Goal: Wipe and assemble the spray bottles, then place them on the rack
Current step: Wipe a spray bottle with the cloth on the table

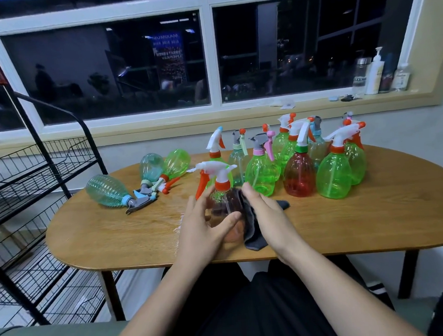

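Note:
A clear spray bottle (222,203) with a white and orange trigger head stands upright near the table's front edge. My left hand (202,226) grips its body from the left, thumb across the front. My right hand (265,214) presses a dark grey cloth (252,234) against the bottle's right side; the cloth hangs down toward the table. Behind it stand several assembled bottles, green ones (262,174) and a red one (299,173). Three bottles (108,191) lie on their sides at the left. The black wire rack (37,166) stands left of the table.
The wooden oval table (378,219) has bare surface at front left and front right. On the windowsill at the far right stand several bottles (373,76). My dark-clothed lap is under the table's front edge.

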Action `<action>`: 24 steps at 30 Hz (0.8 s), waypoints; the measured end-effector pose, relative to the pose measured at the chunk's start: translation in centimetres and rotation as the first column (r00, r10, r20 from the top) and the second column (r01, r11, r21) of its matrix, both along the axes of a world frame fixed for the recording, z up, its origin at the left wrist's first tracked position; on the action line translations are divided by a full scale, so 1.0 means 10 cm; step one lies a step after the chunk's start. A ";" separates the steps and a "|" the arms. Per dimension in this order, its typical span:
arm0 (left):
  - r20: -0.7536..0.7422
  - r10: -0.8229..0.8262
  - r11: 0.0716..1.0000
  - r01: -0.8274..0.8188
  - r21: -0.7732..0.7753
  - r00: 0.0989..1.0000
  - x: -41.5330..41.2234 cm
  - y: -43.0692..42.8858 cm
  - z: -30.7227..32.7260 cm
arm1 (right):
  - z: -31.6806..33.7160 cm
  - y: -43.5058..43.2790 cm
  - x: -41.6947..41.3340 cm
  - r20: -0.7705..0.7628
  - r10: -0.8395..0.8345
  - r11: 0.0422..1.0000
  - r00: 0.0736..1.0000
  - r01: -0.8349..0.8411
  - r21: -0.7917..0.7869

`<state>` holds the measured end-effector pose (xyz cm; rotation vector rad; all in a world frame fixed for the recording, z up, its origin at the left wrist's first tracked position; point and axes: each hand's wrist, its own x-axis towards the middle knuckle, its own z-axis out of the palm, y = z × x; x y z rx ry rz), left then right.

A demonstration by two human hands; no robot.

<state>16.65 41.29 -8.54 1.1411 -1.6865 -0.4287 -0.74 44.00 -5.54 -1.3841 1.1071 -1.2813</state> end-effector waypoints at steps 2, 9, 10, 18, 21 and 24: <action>-0.024 -0.011 1.000 0.011 0.007 1.000 -0.01 -0.01 -0.01 | 0.05 0.04 0.00 0.026 0.003 0.997 1.000 -0.001 -0.073; 0.020 -0.025 0.999 0.024 0.028 0.999 -0.02 -0.01 0.02 | -0.17 -0.06 -0.03 -0.085 -0.039 0.999 0.996 0.040 0.014; 0.034 -0.034 0.999 0.033 0.023 0.999 -0.01 -0.02 0.02 | -0.16 -0.06 -0.03 -0.102 -0.028 0.998 0.994 0.033 0.048; 0.056 -0.013 1.000 0.011 0.029 0.998 0.01 -0.05 -0.03 | -0.01 0.02 0.00 0.005 -0.044 0.993 0.999 0.044 -0.106; 0.037 -0.002 1.000 0.001 0.028 0.999 0.01 -0.06 -0.04 | -0.14 -0.03 0.01 -0.055 -0.073 0.997 0.996 0.071 -0.035; 0.000 -0.007 0.998 0.007 0.061 1.000 0.00 -0.04 -0.03 | -0.20 -0.07 -0.01 -0.118 -0.050 0.997 0.992 0.056 0.051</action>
